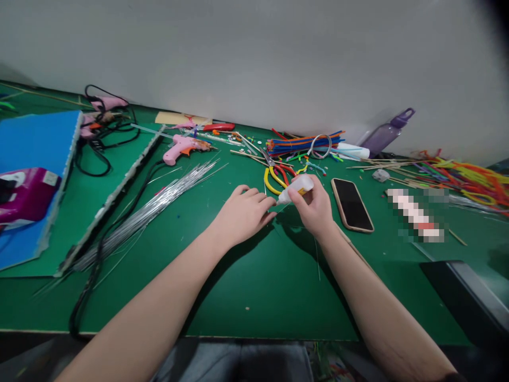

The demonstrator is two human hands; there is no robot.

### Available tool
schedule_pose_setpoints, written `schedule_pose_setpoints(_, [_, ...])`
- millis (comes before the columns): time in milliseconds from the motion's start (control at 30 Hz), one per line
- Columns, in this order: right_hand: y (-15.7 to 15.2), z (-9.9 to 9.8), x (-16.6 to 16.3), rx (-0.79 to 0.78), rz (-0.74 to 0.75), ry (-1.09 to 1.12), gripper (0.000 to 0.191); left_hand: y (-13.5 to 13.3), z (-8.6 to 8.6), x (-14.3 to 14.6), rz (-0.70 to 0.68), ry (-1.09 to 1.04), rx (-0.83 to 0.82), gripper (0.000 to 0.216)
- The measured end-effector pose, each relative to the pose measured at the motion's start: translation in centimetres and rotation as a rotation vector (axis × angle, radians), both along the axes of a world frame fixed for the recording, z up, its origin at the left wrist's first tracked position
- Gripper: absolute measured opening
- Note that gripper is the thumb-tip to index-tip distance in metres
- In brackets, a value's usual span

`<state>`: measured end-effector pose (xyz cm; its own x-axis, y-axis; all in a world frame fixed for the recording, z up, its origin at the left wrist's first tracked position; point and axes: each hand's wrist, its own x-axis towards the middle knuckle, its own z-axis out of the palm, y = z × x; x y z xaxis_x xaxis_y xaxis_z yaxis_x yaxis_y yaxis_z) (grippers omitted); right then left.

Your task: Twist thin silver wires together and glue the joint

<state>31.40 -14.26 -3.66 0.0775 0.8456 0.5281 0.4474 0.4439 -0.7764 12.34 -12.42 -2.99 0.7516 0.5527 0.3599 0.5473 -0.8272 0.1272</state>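
My right hand (pixel 316 208) is closed round a small white glue bottle (pixel 297 188), tilted with its nozzle pointing left and down. My left hand (pixel 243 211) rests on the green table (pixel 246 276) with curled fingers, its fingertips pinched right at the bottle's nozzle. What they pinch is too small to make out. Just behind the hands lie yellow-and-red handled scissors or pliers (pixel 276 175).
A phone (pixel 352 204) lies face up right of my right hand. A bundle of silver wires (pixel 151 209) and a black cable run to the left. A pink glue gun (pixel 185 146), pipe cleaners (pixel 302 143), wooden sticks, a purple bottle (pixel 387 135) and blue board (pixel 35 175) surround.
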Motion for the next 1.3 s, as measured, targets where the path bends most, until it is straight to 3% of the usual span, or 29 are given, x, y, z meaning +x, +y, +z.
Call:
schedule_pose_setpoints(200, [0.2, -0.3, -0.2, -0.028, 0.028, 0.101, 0.036, 0.2, -0.1, 0.0, 0.129, -0.222, -0.040, 0.024])
schedule_pose_setpoints(300, [0.0, -0.2, -0.4, -0.059, 0.060, 0.154, 0.044, 0.3, 0.1, 0.0, 0.106, -0.436, -0.203, 0.026])
schedule_pose_setpoints(433, [-0.6, 0.4, -0.9, -0.031, 0.112, 0.137, 0.037, 0.1, 0.7, 0.2, 0.024, -0.680, -0.484, 0.029])
schedule_pose_setpoints(600, [-1.0, 1.4, -1.2, 0.046, 0.163, 0.066, 0.026, 0.0, 0.9, 0.5, -0.042, -0.898, -0.660, 0.030])
schedule_pose_setpoints(867, [-0.8, 2.3, 0.4, -0.081, 0.339, -0.150, 0.026, 0.0, 0.5, 0.5, 0.024, -0.815, -0.543, 0.029])
schedule_pose_setpoints(1067, [-0.9, 1.6, -0.2, -0.092, 0.295, -0.028, 0.026, 0.1, 0.5, 0.4, 0.041, -0.740, -0.503, 0.028])
schedule_pose_setpoints(1300, [-0.8, 0.7, -0.8, -0.062, 0.188, -0.078, 0.023, 0.0, 0.4, 0.5, 0.039, -0.727, -0.491, 0.021])
